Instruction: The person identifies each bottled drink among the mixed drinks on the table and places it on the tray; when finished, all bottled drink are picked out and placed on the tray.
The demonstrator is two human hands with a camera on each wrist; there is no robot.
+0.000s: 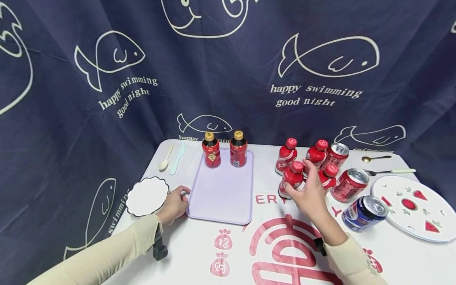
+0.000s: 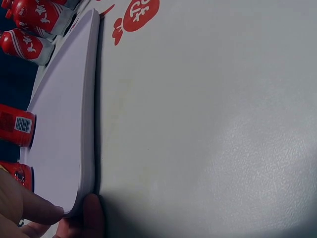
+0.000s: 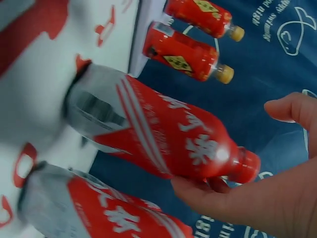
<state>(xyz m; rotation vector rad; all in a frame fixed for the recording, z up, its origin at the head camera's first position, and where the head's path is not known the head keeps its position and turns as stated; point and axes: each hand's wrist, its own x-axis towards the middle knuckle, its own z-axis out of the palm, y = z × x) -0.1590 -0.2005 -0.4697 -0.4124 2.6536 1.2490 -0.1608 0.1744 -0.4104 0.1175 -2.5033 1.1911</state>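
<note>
In the head view my left hand (image 1: 175,205) is at the left edge of a pale lilac tray (image 1: 222,194). The left wrist view shows the thumb (image 2: 44,210) on the tray's corner and a finger against its outer side, pinching the rim. My right hand (image 1: 309,193) reaches around a red-capped bottle (image 1: 294,179). Its fingers come close to the bottle's neck in the right wrist view, while the thumb (image 3: 292,108) stands apart. Whether they touch is unclear. Two yellow-capped red bottles, one left (image 1: 211,152) and one right (image 1: 238,151), stand on the tray's far end.
Other red bottles (image 1: 286,156), red cans (image 1: 350,184) and a blue can (image 1: 364,213) crowd the right. Beyond them lie a watermelon-print plate (image 1: 402,186), a fork (image 1: 392,171) and a small spoon (image 1: 375,158). At left are a scalloped white plate (image 1: 147,196), cream spoon (image 1: 165,160) and blue knife (image 1: 177,160).
</note>
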